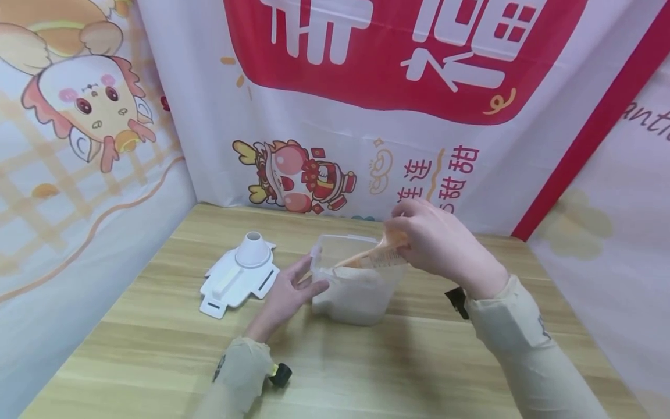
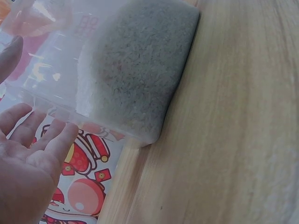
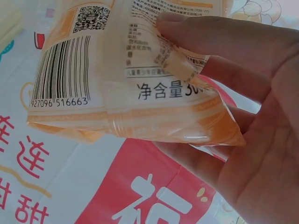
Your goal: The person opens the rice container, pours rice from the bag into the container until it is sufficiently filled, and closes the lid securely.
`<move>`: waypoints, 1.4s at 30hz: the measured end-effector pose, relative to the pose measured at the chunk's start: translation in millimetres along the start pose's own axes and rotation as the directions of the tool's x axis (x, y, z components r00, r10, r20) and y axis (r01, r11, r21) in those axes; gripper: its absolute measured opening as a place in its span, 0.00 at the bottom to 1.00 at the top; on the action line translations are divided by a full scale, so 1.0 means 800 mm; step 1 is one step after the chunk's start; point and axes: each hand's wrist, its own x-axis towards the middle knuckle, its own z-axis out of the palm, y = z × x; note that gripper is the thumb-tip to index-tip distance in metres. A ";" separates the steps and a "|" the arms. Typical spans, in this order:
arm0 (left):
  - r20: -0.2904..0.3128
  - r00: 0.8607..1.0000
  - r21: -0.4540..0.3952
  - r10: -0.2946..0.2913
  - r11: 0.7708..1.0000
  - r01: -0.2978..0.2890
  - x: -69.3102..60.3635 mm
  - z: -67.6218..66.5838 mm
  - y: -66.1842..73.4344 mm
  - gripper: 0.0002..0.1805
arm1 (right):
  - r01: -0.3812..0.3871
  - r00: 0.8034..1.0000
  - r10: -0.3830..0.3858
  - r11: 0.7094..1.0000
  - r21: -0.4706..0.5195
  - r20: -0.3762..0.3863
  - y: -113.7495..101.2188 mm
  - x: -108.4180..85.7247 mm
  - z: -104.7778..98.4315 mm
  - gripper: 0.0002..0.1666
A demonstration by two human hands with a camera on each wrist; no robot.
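Observation:
A clear plastic container stands upright on the table, with white rice grains showing through its wall in the left wrist view. My left hand holds its left side, thumb toward the near side and fingertips against the other wall. Above the container, my right hand pinches an orange-and-white printed bag between thumb and fingers. The bag slants down to the left, its lower end inside the container's opening. A barcode and printed text cover the bag in the right wrist view. Whether anything pours out is unclear.
Left of the container lies a white lid-like plate with slotted tabs, and a white cone-shaped cup stands on it. Printed cloths hang behind and at both sides of the wooden table.

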 end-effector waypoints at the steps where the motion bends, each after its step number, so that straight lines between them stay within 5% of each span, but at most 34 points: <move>1: 0.005 1.000 0.003 0.001 1.000 -0.001 0.000 0.000 0.001 0.42 | -0.002 1.000 0.002 1.000 0.003 0.000 0.000 -0.001 0.000 0.20; 8: 0.004 1.000 -0.005 -0.013 1.000 0.013 0.008 0.000 -0.013 0.42 | 0.001 1.000 -0.001 1.000 0.016 0.000 0.001 -0.003 0.000 0.20; 15: -0.009 0.999 -0.023 0.035 0.999 -0.036 0.014 -0.004 -0.033 0.42 | 0.029 0.999 -0.028 0.999 0.030 -0.039 -0.001 -0.006 0.008 0.22; 28: -0.007 0.997 -0.003 0.075 0.997 -0.075 0.012 -0.003 -0.037 0.41 | 0.076 0.994 -0.075 0.997 0.005 -0.074 -0.005 -0.004 0.009 0.13; 42: -0.002 0.998 -0.011 0.069 0.998 -0.069 0.015 -0.004 -0.040 0.41 | 0.055 0.998 -0.054 0.998 0.011 -0.009 -0.006 0.002 0.011 0.13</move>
